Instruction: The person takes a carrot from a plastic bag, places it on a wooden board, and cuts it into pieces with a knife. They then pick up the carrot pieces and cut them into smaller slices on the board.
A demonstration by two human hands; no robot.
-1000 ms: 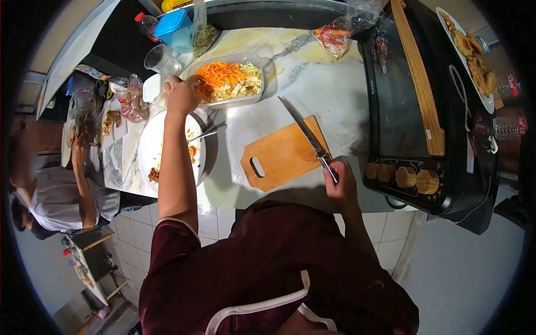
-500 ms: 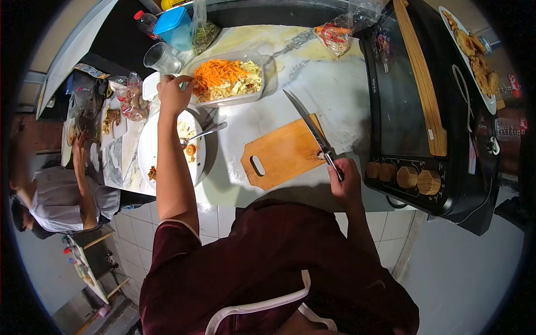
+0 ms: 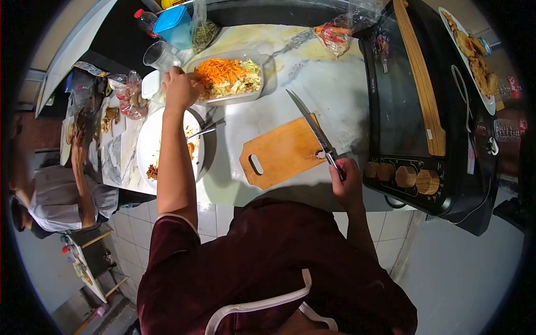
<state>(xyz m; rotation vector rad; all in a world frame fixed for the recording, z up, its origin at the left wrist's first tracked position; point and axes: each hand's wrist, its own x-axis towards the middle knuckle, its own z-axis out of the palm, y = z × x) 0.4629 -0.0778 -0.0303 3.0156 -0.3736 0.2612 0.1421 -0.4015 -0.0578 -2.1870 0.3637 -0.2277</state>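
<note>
My left hand [image 3: 181,88] is at the left edge of a clear plastic container [image 3: 234,100], fingers bent; whether they hold anything is hidden. Shredded carrot [image 3: 220,71] and pale chopped cabbage [image 3: 239,86] lie in the container. My right hand [image 3: 346,181] is wrapped round the handle of a knife [image 3: 310,123], its blade slanting up and left over the right edge of a wooden cutting board [image 3: 282,149]. Below my left hand, partly behind the forearm, a white plate [image 3: 149,134] holds food scraps and a metal utensil [image 3: 206,129].
A black appliance [image 3: 399,100] with wooden knobs stands at right, bearing a plate of fried food [image 3: 474,64]. Bagged vegetables [image 3: 335,39] lie at the back. A glass [image 3: 159,56] and blue-lidded box [image 3: 173,25] stand upper left. A co-worker [image 3: 64,192] is at far left.
My left hand has moved slightly right and down, closer over the container's left end, and its fingers have drawn in. My right hand and the knife have barely moved.
</note>
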